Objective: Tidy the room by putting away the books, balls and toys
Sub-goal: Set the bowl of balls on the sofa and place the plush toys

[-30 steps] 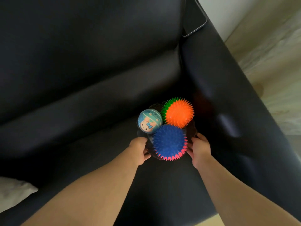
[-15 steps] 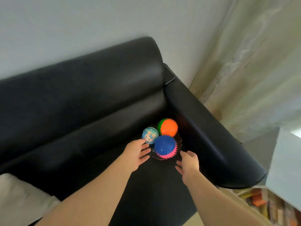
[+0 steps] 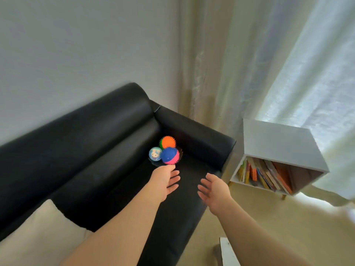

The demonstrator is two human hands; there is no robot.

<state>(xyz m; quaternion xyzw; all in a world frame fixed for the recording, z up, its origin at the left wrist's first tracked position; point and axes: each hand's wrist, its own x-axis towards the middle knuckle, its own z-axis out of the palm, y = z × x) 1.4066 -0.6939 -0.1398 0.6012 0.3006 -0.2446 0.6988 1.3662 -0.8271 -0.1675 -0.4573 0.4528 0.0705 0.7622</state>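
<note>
Where the black sofa [image 3: 96, 141] starts at the left, a cream cushion [image 3: 38, 233] lies on its seat. Further along, three balls sit bunched in the seat's corner by the armrest. A pale cartoon ball [image 3: 155, 153] is on the left, a blue-and-pink spiky ball [image 3: 170, 155] touches it in front, and an orange-and-green spiky ball [image 3: 168, 142] sits behind them. Just below the blue one the left hand [image 3: 165, 181] reaches out, fingers loose and holding nothing; whether a fingertip touches the spikes is hard to tell. Beside it the right hand [image 3: 215, 189] hangs over the seat, palm turned inward, fingers spread and empty. Right of the sofa stands a white cube shelf [image 3: 278, 143] with books [image 3: 263, 173] leaning inside and pale curtains [image 3: 249, 64] behind it.
</note>
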